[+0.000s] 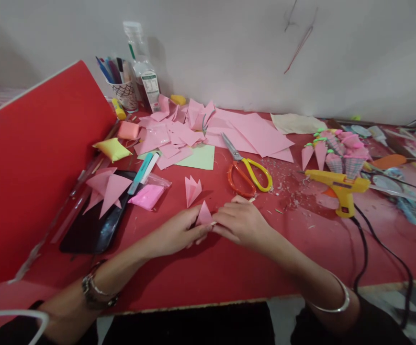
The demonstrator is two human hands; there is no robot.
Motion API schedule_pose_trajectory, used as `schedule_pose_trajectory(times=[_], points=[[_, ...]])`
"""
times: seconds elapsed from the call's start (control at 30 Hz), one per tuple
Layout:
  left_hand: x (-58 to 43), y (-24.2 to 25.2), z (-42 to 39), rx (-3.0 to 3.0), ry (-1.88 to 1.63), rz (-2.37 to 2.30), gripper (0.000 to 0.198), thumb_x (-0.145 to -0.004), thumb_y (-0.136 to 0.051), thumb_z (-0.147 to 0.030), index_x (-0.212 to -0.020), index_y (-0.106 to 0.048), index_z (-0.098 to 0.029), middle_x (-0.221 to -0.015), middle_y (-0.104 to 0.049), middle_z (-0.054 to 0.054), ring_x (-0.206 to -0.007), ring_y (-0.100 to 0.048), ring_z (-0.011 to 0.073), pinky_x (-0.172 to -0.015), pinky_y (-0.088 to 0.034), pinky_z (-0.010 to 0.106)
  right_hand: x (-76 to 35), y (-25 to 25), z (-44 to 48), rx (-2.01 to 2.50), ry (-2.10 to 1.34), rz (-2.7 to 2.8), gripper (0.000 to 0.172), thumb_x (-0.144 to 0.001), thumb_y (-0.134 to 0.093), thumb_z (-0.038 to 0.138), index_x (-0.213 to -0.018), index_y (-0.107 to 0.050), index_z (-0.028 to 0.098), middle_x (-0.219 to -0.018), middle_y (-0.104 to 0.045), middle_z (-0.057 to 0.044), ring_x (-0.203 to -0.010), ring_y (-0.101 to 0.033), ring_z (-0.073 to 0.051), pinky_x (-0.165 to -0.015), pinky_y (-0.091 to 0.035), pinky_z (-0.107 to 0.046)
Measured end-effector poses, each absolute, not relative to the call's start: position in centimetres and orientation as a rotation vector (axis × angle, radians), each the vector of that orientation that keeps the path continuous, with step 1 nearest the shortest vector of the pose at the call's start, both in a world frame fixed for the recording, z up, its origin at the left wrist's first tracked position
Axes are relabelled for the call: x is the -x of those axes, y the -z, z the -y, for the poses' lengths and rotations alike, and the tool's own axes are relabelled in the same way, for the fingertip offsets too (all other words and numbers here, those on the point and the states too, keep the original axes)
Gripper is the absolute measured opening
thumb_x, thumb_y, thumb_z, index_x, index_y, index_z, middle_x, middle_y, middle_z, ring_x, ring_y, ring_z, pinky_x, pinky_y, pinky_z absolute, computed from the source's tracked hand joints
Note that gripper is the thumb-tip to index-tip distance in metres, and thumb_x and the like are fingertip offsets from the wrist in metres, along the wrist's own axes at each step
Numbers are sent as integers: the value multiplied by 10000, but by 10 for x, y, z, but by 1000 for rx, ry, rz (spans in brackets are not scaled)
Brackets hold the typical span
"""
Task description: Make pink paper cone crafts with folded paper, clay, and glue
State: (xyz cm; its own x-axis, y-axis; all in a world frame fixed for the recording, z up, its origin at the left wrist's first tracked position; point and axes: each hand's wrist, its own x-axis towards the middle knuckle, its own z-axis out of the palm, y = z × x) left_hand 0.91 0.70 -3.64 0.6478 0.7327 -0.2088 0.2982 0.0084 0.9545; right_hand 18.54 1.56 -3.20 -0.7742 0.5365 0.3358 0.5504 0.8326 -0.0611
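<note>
A small pointed piece of folded pink paper (204,214) is pinched in my left hand (182,232), its tip pointing up. My right hand (242,221) is closed around a thin pale stick (213,223), whose end shows beside the paper; most of it is hidden by the fingers. Just beyond my hands, another folded pink paper piece (192,190) lies on the red table (179,282). Scissors (248,170) with one red and one yellow handle lie past my right hand, blades pointing away.
Pink paper scraps (172,136) and larger sheets (254,132) spread along the wall. To the right are a yellow glue gun (340,184) with a black cord and several decorated paper cones (347,148). A phone (93,235) bearing folded paper and a red board (42,158) occupy the left.
</note>
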Motion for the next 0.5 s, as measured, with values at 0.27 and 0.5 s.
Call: schedule_pose_trajectory(times=[0.27, 0.5], points=[[-5, 35, -8, -1972, -367, -925, 128, -819, -379, -286, -767, -415, -175, -699, -527, -6, -599, -485, 105, -518, -369, 215, -186, 34, -13, 881, -86, 2659, 560, -903, -179, 386, -565, -569, 169, -488, -547, 5, -458, -449, -85, -500, -229, -235], [-6, 31, -8, -2178, -42, -996, 85, -789, -420, -244, -818, -413, -164, -675, -571, 23, -549, -534, 144, -456, -337, 218, -186, 36, -12, 915, -172, 2699, 568, -892, -186, 426, -559, -568, 171, -507, -591, 6, -453, -491, -82, -464, -227, -230]])
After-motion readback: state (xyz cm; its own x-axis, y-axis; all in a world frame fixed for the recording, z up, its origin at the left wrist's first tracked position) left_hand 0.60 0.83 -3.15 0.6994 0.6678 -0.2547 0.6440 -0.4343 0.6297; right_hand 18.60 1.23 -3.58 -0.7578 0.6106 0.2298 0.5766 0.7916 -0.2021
